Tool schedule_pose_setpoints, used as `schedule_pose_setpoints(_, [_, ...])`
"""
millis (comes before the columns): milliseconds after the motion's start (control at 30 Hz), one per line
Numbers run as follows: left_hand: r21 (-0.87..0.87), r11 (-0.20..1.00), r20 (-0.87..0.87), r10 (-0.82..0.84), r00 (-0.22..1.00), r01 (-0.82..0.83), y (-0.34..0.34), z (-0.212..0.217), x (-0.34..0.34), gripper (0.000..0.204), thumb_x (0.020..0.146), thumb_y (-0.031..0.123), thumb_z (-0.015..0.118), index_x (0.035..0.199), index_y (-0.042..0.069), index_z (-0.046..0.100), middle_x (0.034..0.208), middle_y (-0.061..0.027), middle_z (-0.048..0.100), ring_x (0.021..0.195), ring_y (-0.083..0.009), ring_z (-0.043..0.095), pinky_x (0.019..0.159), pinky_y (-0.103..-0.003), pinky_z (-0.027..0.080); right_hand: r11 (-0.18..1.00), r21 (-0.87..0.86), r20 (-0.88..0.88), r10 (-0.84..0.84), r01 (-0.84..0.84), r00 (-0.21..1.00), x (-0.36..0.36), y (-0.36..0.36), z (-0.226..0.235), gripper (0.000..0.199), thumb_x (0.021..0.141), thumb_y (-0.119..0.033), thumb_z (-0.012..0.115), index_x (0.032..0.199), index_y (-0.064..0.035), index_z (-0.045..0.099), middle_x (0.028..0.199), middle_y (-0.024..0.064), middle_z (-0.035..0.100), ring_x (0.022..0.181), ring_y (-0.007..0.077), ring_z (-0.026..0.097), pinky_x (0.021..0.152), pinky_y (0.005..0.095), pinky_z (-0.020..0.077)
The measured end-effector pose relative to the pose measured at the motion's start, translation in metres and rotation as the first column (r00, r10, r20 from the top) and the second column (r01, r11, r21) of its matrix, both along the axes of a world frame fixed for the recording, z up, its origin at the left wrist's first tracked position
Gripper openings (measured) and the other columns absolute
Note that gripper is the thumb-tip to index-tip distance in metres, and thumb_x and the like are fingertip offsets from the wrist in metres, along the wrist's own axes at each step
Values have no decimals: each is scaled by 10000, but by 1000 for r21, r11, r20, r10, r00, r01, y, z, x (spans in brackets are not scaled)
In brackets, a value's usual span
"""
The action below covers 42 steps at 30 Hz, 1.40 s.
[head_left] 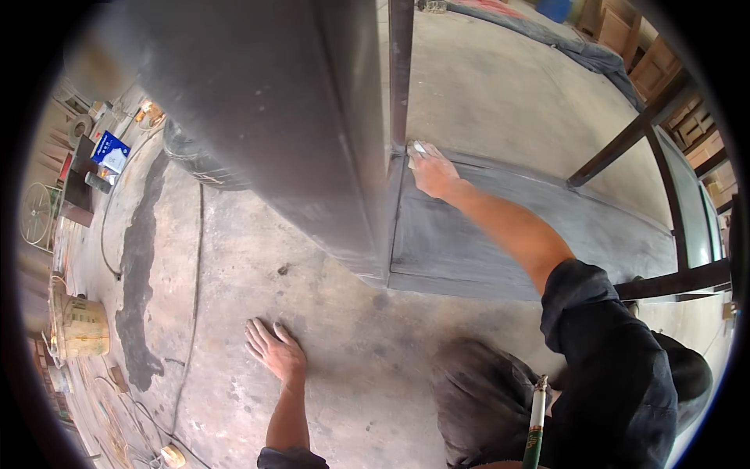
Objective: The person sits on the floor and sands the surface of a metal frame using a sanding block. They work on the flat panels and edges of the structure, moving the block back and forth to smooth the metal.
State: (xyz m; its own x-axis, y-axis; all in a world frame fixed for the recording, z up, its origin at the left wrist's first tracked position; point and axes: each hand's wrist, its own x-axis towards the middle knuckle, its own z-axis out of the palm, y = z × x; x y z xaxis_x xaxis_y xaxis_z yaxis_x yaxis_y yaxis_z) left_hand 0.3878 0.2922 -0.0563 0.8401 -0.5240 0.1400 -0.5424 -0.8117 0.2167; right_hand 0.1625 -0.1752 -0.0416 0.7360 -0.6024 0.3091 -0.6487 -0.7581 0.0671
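Note:
My right hand (432, 170) reaches into the far left corner of a low grey panel (500, 227), beside a dark upright post (400, 78). Its fingers are closed on a small pale piece, mostly hidden, whose kind I cannot make out. To the left of that corner rises a large dark grey board (273, 117), which joins the panel along one edge. My left hand (276, 350) is palm down with fingers spread over the concrete floor (234, 258). Whether it presses on the floor, I cannot tell. Pale dust covers the fingers of both hands.
Dark frame bars (625, 129) stand on the right. A stained bucket (80, 327) and a blue-and-white package (111, 152) are at the left, near cables (197, 273). A cigarette (537, 422) juts up at the lower edge. Wooden panels (617, 31) lean at the far right.

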Motion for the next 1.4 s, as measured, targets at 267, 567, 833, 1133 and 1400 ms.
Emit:
schedule_pose_setpoints(267, [45,998,94,28,995,-32,15,-4,12,593,1047,373,393,1504,0,337,1579,-167,332,1485,-316,250,1227,-485,147,912,138,-51,-382,385,923,-151,14,11,508,853,-119,574,1343,8,528,1378,237,542,1334,350,477,1136,404,370])
schedule_pose_setpoints(567, [35,999,51,29,998,-31,23,2,12,599,1045,373,398,1500,-11,335,1579,-179,323,1489,-307,240,1234,-480,137,981,175,39,73,-78,997,-27,20,10,527,864,-91,561,1372,39,499,1378,234,554,1351,366,459,1161,403,347])
schedule_pose_setpoints(833, [24,1000,43,11,999,-12,12,2,8,623,1040,393,401,1509,-10,323,1584,-183,316,1494,-311,230,1235,-483,125,990,121,-38,-67,71,997,24,22,10,514,887,-158,555,1346,70,509,1390,241,540,1349,347,469,1158,412,339])
schedule_pose_setpoints(1133, [35,999,52,33,998,-35,24,1,11,611,1043,387,398,1505,-6,332,1576,-183,330,1487,-311,246,1233,-482,131,848,466,255,146,-254,956,-6,52,53,593,936,-107,546,1493,-34,357,1291,250,601,1221,410,546,1045,457,437])
schedule_pose_setpoints(1400, [-7,1000,65,20,998,-20,15,-3,9,597,1043,383,405,1488,-12,361,1555,-192,363,1470,-329,278,1226,-487,152,827,426,375,208,-368,903,-28,14,38,552,943,-84,563,1469,-131,402,1133,243,634,1042,443,588,934,495,466])
